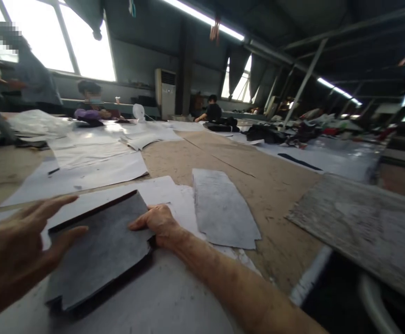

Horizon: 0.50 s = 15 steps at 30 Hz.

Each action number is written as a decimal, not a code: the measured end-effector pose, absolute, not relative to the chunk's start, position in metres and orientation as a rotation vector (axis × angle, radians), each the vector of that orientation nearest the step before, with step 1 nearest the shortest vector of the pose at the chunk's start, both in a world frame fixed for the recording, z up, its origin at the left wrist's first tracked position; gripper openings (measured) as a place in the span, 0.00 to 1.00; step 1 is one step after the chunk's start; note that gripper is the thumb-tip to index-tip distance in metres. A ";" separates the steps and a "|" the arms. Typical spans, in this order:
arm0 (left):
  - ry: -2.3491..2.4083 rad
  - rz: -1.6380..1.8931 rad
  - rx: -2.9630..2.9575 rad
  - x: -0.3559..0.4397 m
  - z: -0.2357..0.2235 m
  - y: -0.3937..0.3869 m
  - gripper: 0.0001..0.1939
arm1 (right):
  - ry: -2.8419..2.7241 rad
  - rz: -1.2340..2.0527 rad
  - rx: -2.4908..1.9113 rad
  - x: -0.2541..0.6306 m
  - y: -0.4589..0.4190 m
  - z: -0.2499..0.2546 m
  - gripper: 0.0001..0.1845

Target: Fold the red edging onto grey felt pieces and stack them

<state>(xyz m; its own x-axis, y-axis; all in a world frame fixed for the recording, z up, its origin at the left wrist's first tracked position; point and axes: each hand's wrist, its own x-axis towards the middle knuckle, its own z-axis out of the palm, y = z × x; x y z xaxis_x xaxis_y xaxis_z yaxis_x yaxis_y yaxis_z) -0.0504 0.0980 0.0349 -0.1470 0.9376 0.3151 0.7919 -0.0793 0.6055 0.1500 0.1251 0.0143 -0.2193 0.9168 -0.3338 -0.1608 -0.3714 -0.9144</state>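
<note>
A grey, flat cut panel point(101, 250) with dark edges and notched corners lies tilted in front of me; its thick dark side suggests several layers. My right hand point(158, 225) grips its right edge, thumb on top and the other fingers hidden at the side. On the left, my left hand point(24, 250) is open, thumb and fingers apart, with the thumb over the panel's left part. Whether that thumb touches it I cannot tell. Just right of my right hand is a second grey cut piece point(225, 208), of similar shape, lying flat.
White sheets point(98, 169) lie across the brown tabletop point(174, 155). At the right is a worn grey board point(365, 227), with a dark gap below it. Dark fabric point(265, 134) is heaped farther back. Other people, one in a dark shirt point(214, 112), are at the far tables.
</note>
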 end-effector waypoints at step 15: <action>1.451 1.016 2.755 -0.008 -0.007 0.066 0.17 | -1.183 1.395 -1.448 0.160 0.117 0.020 0.11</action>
